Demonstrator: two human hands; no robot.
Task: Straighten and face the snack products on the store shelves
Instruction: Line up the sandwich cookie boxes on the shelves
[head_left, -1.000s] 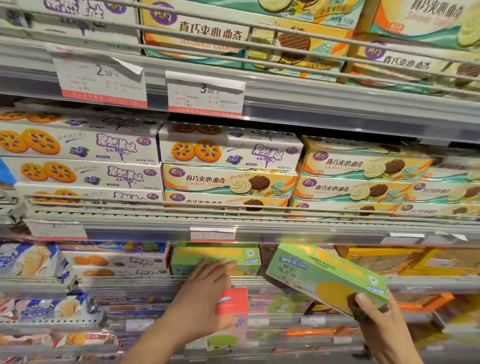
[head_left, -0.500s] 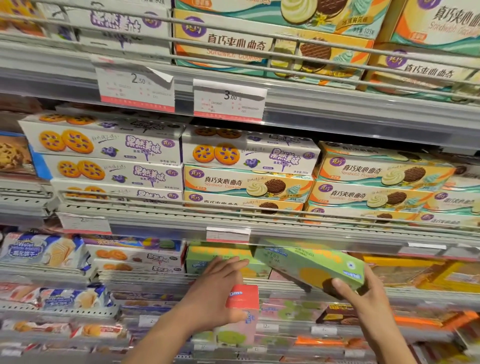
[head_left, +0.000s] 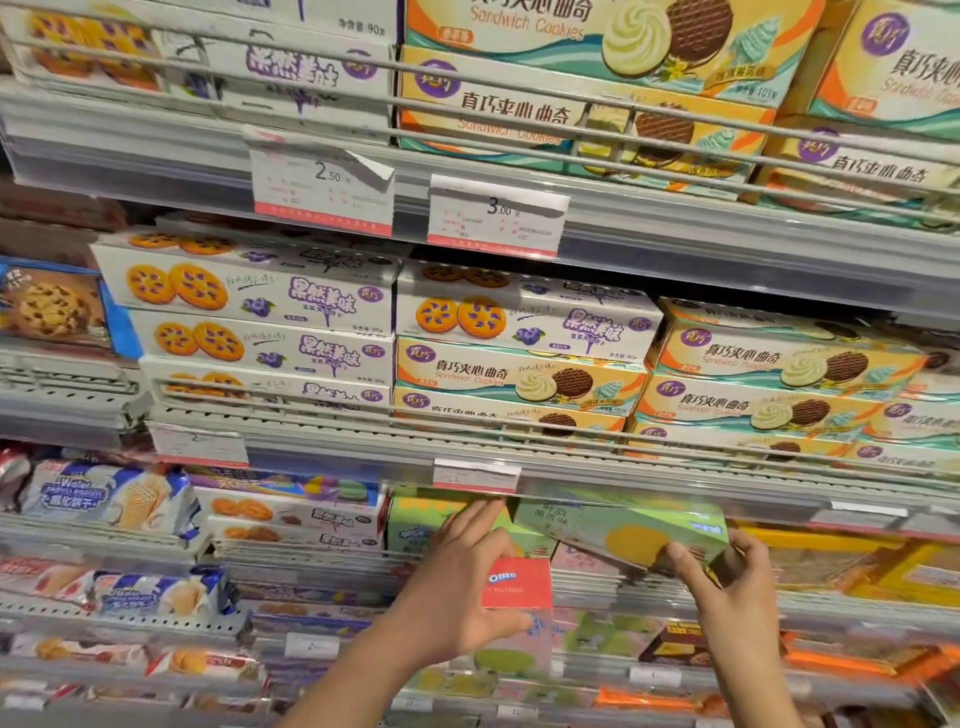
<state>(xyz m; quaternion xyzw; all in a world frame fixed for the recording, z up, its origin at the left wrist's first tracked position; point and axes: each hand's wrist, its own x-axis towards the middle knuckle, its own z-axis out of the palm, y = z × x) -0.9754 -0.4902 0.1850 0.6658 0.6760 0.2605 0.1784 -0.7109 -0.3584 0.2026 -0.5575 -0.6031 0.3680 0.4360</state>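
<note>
My right hand (head_left: 727, 587) grips the right end of a green snack box (head_left: 623, 530) with a yellow biscuit picture. The box lies tilted and sits partly under the shelf rail (head_left: 649, 480). My left hand (head_left: 462, 587) holds a red and pink Oreo box (head_left: 517, 584) with the thumb hooked under it. Its fingers reach up to a second green box (head_left: 421, 519) standing on the same shelf, just left of the tilted one.
Pink packs (head_left: 582, 566) lie under the tilted box. Yellow and orange boxes (head_left: 841, 566) fill the shelf to the right. Blueberry cookie boxes (head_left: 249, 296) and sandwich cookie boxes (head_left: 519, 376) are stacked one shelf up. Wafer bags (head_left: 104, 493) sit at the left.
My right hand has carried the green box up and left, from in front of the shelf to under the rail. The left hand keeps the Oreo box and has barely shifted.
</note>
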